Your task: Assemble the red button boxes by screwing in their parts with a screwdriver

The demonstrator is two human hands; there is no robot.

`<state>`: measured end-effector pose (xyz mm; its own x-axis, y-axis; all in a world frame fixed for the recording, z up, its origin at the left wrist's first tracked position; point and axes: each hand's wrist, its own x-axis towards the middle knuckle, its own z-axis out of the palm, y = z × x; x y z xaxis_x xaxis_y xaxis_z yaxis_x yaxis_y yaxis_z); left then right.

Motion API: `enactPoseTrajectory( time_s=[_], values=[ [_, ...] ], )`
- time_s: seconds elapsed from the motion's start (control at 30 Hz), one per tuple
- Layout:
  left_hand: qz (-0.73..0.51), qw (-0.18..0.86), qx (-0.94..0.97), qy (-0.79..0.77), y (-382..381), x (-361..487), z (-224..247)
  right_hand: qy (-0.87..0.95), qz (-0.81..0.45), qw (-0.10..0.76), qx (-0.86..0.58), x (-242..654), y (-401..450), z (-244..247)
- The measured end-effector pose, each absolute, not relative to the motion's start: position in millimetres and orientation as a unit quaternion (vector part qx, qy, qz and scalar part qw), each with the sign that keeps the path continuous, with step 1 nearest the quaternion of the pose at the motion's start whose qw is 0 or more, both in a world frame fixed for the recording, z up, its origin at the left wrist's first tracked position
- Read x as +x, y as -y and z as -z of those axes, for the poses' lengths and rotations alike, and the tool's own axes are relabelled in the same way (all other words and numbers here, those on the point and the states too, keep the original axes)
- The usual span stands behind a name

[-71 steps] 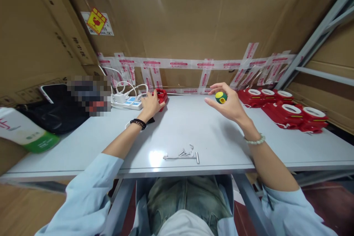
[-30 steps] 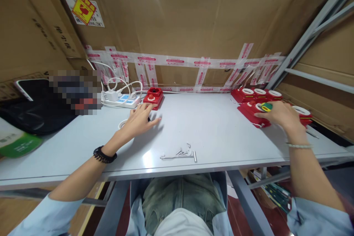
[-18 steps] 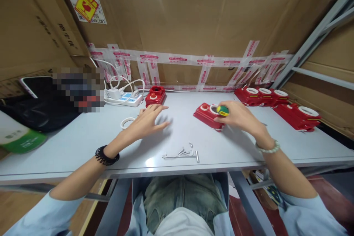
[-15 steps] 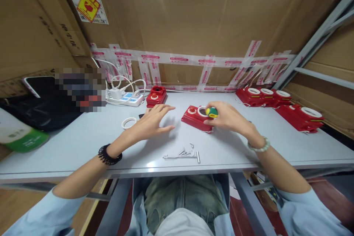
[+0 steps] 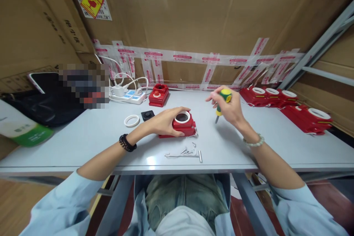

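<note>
Our left hand [image 5: 165,122] has its fingers spread across the red housing [image 5: 189,129], gripping it far side and near, on the tabletop [image 5: 238,151] just beyond the loose screws [image 5: 185,151]. Our right hand [image 5: 231,107] has its fingers curled around the screwdriver [image 5: 226,95], tip down and apart from the housing. We judge that a slack left grip could let the housing skid and scatter those screws.

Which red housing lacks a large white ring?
The red housing beside the power strip; its opening is bare, whereas the others each carry that ring.
</note>
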<state>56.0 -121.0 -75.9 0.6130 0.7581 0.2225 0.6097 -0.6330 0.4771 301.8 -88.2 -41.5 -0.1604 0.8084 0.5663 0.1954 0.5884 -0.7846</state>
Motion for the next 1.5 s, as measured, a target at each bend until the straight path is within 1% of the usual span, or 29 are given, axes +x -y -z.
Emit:
enactPoseTrajectory(
  time_s=[0.07,0.17,0.23,0.33,0.43,0.6,1.0,1.37,1.5],
  values=[
    [-0.225,0.190,0.881,-0.369,121,52,75,0.665,-0.298,0.571,-0.377,313,82,37],
    [-0.263,0.197,0.870,-0.367,120,47,74,0.623,-0.365,0.560,-0.407,322,77,33],
    [-0.288,0.192,0.863,-0.367,119,45,74,0.590,-0.420,0.559,-0.403,322,76,31],
    [-0.323,0.174,0.858,-0.360,119,42,72,0.553,-0.449,0.592,-0.377,319,78,29],
    [-0.343,0.158,0.851,-0.364,119,39,69,0.537,-0.455,0.613,-0.360,316,80,29],
    [-0.359,0.144,0.839,-0.382,119,36,66,0.514,-0.470,0.621,-0.359,314,81,31],
    [-0.370,0.158,0.827,-0.391,120,35,65,0.516,-0.467,0.618,-0.365,314,82,32],
    [-0.362,0.156,0.825,-0.404,120,34,65,0.529,-0.462,0.620,-0.349,313,81,34],
    [-0.367,0.167,0.818,-0.410,121,33,64,0.543,-0.464,0.622,-0.323,314,84,31]
  ],
)
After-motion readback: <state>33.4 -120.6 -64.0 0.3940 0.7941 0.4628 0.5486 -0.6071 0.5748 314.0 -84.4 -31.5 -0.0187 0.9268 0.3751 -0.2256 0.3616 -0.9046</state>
